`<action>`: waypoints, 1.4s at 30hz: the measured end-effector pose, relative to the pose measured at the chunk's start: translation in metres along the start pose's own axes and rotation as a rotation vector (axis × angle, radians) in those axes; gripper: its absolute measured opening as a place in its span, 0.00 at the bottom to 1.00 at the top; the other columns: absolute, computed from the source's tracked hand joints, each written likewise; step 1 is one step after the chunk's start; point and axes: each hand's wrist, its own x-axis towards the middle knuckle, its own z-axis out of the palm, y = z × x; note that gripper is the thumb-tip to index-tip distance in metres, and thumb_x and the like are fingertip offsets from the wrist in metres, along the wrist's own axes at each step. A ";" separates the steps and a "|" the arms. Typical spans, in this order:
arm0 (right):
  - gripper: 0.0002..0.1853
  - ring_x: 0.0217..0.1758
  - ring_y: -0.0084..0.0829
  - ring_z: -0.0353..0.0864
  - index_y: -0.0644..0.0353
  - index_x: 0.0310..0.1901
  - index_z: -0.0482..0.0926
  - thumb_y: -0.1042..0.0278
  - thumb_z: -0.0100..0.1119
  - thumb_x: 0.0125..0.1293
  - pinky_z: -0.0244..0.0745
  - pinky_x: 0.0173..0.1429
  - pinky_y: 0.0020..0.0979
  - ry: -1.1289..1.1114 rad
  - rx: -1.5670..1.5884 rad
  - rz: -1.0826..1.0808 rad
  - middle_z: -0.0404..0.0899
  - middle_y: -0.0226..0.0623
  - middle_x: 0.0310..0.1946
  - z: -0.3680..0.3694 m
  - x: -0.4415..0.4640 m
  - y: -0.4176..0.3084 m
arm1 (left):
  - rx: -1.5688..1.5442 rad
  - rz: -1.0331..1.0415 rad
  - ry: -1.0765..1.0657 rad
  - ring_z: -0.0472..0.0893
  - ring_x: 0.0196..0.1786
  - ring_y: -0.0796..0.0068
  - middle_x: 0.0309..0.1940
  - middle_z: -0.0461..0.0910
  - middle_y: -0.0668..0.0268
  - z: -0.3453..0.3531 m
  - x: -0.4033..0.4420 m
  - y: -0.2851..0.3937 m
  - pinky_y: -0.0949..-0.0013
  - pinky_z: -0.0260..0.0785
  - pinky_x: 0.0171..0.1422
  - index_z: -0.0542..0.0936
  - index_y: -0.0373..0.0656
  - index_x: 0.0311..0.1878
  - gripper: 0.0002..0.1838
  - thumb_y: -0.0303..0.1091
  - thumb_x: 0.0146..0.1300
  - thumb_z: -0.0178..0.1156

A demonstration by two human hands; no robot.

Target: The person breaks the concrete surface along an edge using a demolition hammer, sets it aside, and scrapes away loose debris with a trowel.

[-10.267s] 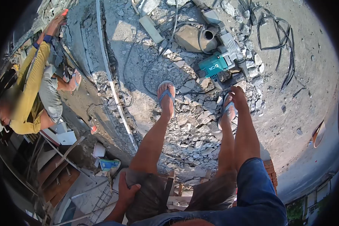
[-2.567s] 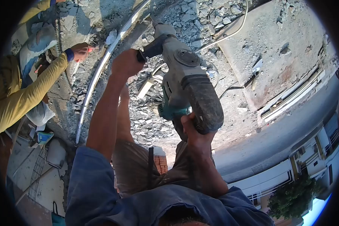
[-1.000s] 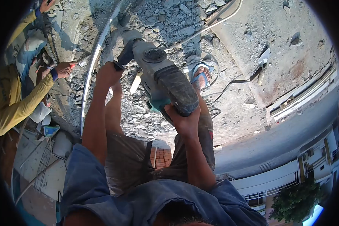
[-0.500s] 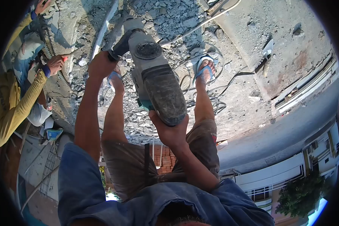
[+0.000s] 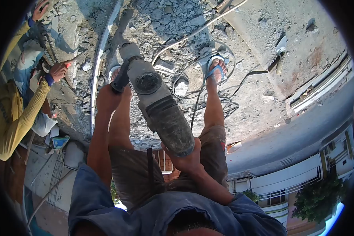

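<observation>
While both hands bear it, the demolition hammer (image 5: 157, 98) lies right of the landmark, a long pale strip (image 5: 99, 59), nose nearest the strip, housing slanting back toward the wearer.

Left hand (image 5: 108, 98): just right of the strip; fingers clenched around the side handle (image 5: 120, 81). Right hand (image 5: 187, 155): right of the strip, nearer the wearer than its lower end; curled about the hammer's rear.

Change: ten seconds ago the hammer lay on the rubble (image 5: 181, 23); now it is held up. Since half a second ago it has come toward the wearer, baring more of the bit (image 5: 121, 33). Judged meaning: two-handed control is established, bit running roughly along the strip.

Obscured: right fingers under the housing; any switch; the teal motor part; most of the left foot, right of the strip. Bit end shaded; ground contact cannot be told. Left of the strip, a co-worker's hand (image 5: 58, 71) grips a red-handled tool (image 5: 68, 65), its type unclear.
</observation>
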 end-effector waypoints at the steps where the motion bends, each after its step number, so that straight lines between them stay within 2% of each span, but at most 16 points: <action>1: 0.13 0.40 0.25 0.87 0.67 0.42 0.83 0.72 0.71 0.56 0.79 0.44 0.29 0.064 0.092 -0.031 0.87 0.38 0.37 0.006 0.006 -0.005 | 0.057 0.024 0.015 0.83 0.39 0.46 0.32 0.84 0.51 -0.002 0.010 -0.002 0.52 0.75 0.43 0.85 0.43 0.34 0.19 0.51 0.53 0.66; 4: 0.13 0.38 0.25 0.86 0.67 0.41 0.83 0.72 0.71 0.57 0.79 0.42 0.28 0.176 0.212 -0.031 0.86 0.37 0.36 0.027 0.027 -0.006 | 0.091 0.081 0.033 0.83 0.40 0.46 0.33 0.84 0.51 -0.017 0.042 0.006 0.52 0.76 0.44 0.85 0.42 0.34 0.19 0.51 0.53 0.66; 5: 0.12 0.35 0.21 0.84 0.67 0.41 0.83 0.71 0.71 0.57 0.76 0.39 0.26 0.222 0.233 -0.048 0.85 0.34 0.33 0.035 0.036 0.000 | 0.108 0.080 0.017 0.83 0.42 0.47 0.34 0.84 0.50 -0.020 0.050 0.009 0.52 0.76 0.45 0.85 0.42 0.35 0.20 0.51 0.54 0.65; 10: 0.10 0.32 0.15 0.78 0.67 0.39 0.82 0.72 0.71 0.58 0.72 0.35 0.24 0.237 0.302 0.008 0.83 0.30 0.31 0.050 0.069 0.012 | 0.132 0.016 -0.042 0.83 0.45 0.46 0.38 0.84 0.49 -0.010 0.094 -0.009 0.52 0.76 0.49 0.84 0.42 0.39 0.20 0.51 0.55 0.64; 12: 0.09 0.32 0.17 0.80 0.67 0.38 0.82 0.73 0.70 0.58 0.74 0.36 0.24 0.247 0.368 0.005 0.83 0.31 0.31 0.057 0.074 0.021 | 0.175 0.021 0.010 0.83 0.45 0.46 0.38 0.84 0.49 -0.013 0.096 -0.005 0.52 0.76 0.49 0.84 0.42 0.38 0.20 0.50 0.55 0.63; 13: 0.12 0.35 0.22 0.82 0.68 0.39 0.81 0.72 0.72 0.56 0.75 0.40 0.27 0.250 0.291 -0.058 0.84 0.34 0.33 0.060 0.073 0.024 | 0.207 -0.010 -0.004 0.83 0.44 0.46 0.37 0.84 0.49 0.000 0.105 -0.019 0.51 0.76 0.48 0.84 0.41 0.38 0.20 0.50 0.54 0.63; 14: 0.12 0.35 0.22 0.82 0.68 0.39 0.81 0.72 0.72 0.56 0.75 0.40 0.27 0.253 0.295 -0.055 0.84 0.34 0.33 0.064 0.069 0.029 | 0.212 -0.008 -0.006 0.83 0.44 0.46 0.37 0.84 0.49 -0.001 0.101 -0.018 0.51 0.76 0.48 0.84 0.41 0.38 0.20 0.50 0.54 0.63; 17: 0.19 0.40 0.30 0.85 0.68 0.42 0.79 0.70 0.76 0.51 0.77 0.44 0.32 0.241 0.144 -0.086 0.84 0.40 0.36 0.073 0.064 0.046 | 0.114 0.050 0.020 0.83 0.42 0.46 0.34 0.84 0.49 0.002 0.092 -0.016 0.51 0.76 0.47 0.84 0.41 0.37 0.20 0.51 0.53 0.64; 21: 0.17 0.38 0.35 0.86 0.68 0.40 0.80 0.71 0.74 0.50 0.77 0.41 0.32 0.219 0.061 -0.145 0.84 0.43 0.34 0.065 0.065 0.050 | 0.107 0.004 -0.009 0.83 0.41 0.45 0.33 0.84 0.48 0.016 0.100 -0.027 0.50 0.75 0.47 0.85 0.43 0.37 0.19 0.50 0.52 0.66; 27: 0.11 0.33 0.33 0.87 0.67 0.35 0.82 0.73 0.70 0.50 0.78 0.37 0.32 0.188 0.041 -0.182 0.85 0.41 0.30 0.075 0.063 0.066 | 0.029 0.043 -0.075 0.83 0.43 0.45 0.34 0.84 0.48 0.021 0.109 -0.043 0.50 0.75 0.47 0.85 0.42 0.37 0.19 0.48 0.50 0.68; 30: 0.16 0.34 0.34 0.88 0.65 0.38 0.82 0.71 0.72 0.47 0.79 0.37 0.32 0.167 0.023 -0.203 0.85 0.43 0.30 0.080 0.065 0.076 | 0.051 0.034 -0.119 0.83 0.42 0.45 0.34 0.84 0.49 0.024 0.113 -0.047 0.50 0.75 0.47 0.85 0.42 0.37 0.17 0.45 0.50 0.67; 37: 0.11 0.34 0.29 0.87 0.67 0.36 0.82 0.73 0.70 0.50 0.78 0.37 0.30 0.178 0.058 -0.166 0.85 0.41 0.29 0.073 0.067 0.074 | 0.048 0.062 -0.117 0.84 0.39 0.51 0.33 0.85 0.53 0.019 0.103 -0.031 0.54 0.76 0.43 0.87 0.49 0.33 0.10 0.42 0.48 0.67; 42: 0.14 0.37 0.33 0.87 0.66 0.39 0.82 0.71 0.72 0.52 0.79 0.42 0.33 0.151 0.027 -0.141 0.86 0.40 0.34 0.074 0.067 0.080 | 0.032 0.022 -0.081 0.84 0.38 0.50 0.31 0.85 0.53 0.013 0.098 -0.025 0.55 0.76 0.43 0.87 0.48 0.32 0.11 0.43 0.48 0.68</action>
